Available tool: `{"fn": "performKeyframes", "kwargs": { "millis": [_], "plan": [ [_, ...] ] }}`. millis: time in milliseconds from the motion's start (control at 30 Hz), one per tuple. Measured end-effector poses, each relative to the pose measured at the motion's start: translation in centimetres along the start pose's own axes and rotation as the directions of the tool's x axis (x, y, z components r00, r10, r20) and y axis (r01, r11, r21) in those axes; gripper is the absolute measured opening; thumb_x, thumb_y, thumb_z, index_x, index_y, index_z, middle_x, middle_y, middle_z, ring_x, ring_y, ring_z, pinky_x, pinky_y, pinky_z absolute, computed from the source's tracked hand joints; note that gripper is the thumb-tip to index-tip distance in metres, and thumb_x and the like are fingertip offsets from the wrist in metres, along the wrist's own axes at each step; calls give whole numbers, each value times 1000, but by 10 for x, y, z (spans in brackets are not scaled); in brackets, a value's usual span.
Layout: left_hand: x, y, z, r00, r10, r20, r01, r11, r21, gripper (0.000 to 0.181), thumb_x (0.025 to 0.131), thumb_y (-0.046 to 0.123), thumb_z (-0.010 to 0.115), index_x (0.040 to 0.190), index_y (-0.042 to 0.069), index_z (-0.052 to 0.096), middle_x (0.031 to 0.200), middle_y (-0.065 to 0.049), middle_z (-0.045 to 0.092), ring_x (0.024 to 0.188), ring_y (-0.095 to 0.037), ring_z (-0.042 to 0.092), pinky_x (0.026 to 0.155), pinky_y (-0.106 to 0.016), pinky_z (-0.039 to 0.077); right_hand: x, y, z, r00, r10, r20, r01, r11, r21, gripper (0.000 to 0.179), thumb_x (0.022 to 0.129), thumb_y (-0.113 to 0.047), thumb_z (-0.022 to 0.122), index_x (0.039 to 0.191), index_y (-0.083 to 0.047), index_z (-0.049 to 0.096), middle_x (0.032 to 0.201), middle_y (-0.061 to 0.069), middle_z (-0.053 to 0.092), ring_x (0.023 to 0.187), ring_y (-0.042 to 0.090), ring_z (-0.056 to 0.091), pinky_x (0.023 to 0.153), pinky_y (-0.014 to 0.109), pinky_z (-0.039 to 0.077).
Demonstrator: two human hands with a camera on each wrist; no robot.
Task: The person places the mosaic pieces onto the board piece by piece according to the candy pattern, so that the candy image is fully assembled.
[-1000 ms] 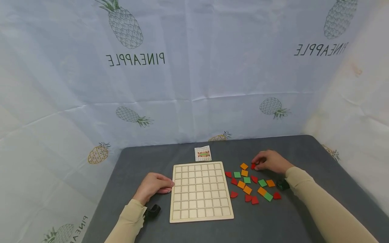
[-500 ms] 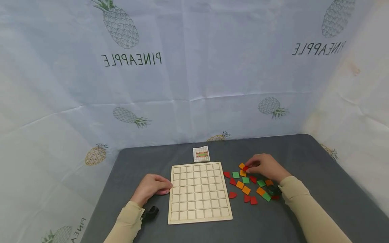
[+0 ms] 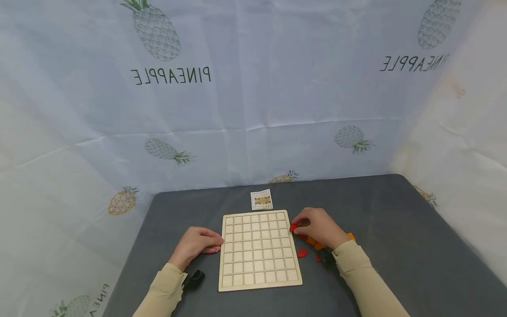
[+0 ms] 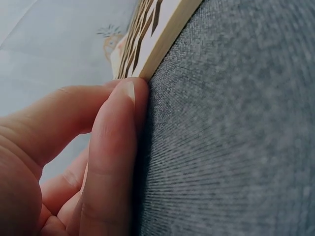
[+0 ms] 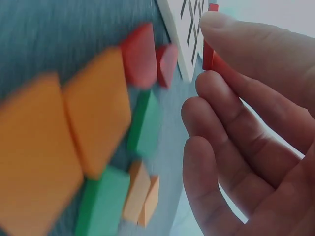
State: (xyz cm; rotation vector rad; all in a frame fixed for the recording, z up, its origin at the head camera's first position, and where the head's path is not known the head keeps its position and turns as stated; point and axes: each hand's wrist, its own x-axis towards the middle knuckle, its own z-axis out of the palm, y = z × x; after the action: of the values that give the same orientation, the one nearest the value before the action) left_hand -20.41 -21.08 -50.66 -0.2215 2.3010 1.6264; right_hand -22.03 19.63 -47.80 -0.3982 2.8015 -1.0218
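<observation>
Head view: I read "PINEAPPLE" in mirror-reversed dark capitals on the hanging cloth [image 3: 245, 97], upper left lettering [image 3: 170, 75]. Upper right lettering [image 3: 413, 63]: same word, reversed, right-hand end unclear. Lower left lettering [image 3: 99, 300]: slanted, "PINEA" legible, cut by frame edge.

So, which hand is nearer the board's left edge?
Left: the left hand touches that edge of the board; the right hand is across by its right edge, pinching a red piece.
</observation>
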Motion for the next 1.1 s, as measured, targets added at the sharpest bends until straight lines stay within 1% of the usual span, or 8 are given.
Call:
{"fn": "performKeyframes", "kwargs": {
  "millis": [133, 267, 467, 567, 833, 1100],
  "plan": [
    [-1, -1, 0, 1000, 11, -5, -11, 1000, 6, 28, 87, 21, 92, 105, 2, 84, 94, -9, 83, 80, -14, 81, 75, -29, 69, 0, -8, 10, 1000, -10, -13, 10, 1000, -11, 18, 91, -20, 90, 107, -22, 83, 99, -10, 72, 88, 7, 64, 80, 30, 60],
    [0, 0, 3, 1000, 11, -6, -11, 1000, 3, 26, 86, 21, 93, 104, 3, 84, 93, -8, 83, 80, -14, 81, 75, -29, 69, -2, -13, 15, 1000, -19, -25, 19, 1000, 7, 17, 90, -18, 90, 106, -21, 83, 99, -9, 72, 89, 7, 65, 82, 31, 60],
    [-1, -1, 3, 1000, 4, -13, -4, 1000, 10, 27, 86, 21, 93, 104, 3, 84, 93, -8, 83, 78, -13, 81, 74, -28, 69, -3, -19, 19, 999, -44, -4, 44, 999, 29, 19, 91, -14, 88, 109, -15, 82, 99, -6, 70, 86, 8, 63, 78, 29, 59],
    [-2, -1, 2, 1000, 4, -18, -4, 1000, 12, 26, 87, 20, 92, 104, 3, 84, 93, -9, 83, 78, -13, 81, 73, -28, 69, -2, -20, 21, 999, -54, -7, 54, 998, 16, 19, 91, -13, 88, 109, -14, 82, 97, -6, 70, 85, 8, 62, 76, 29, 58],
    [-1, -2, 2, 1000, -5, -20, 6, 1000, 8, 25, 87, 20, 91, 104, 3, 84, 93, -8, 83, 80, -13, 81, 73, -29, 69, 0, -20, 25, 1000, -23, -7, 23, 1000, -2, 19, 90, -14, 89, 107, -16, 83, 96, -5, 70, 83, 8, 61, 75, 30, 57],
    [-1, -2, 2, 1000, 3, -10, -3, 1000, 2, 26, 87, 20, 91, 105, 2, 83, 93, -9, 83, 82, -16, 82, 74, -29, 69, 2, -19, 26, 1000, -20, -15, 20, 1000, -3, 18, 90, -13, 89, 107, -16, 83, 95, -6, 70, 83, 8, 62, 75, 28, 58]
  ]
}}
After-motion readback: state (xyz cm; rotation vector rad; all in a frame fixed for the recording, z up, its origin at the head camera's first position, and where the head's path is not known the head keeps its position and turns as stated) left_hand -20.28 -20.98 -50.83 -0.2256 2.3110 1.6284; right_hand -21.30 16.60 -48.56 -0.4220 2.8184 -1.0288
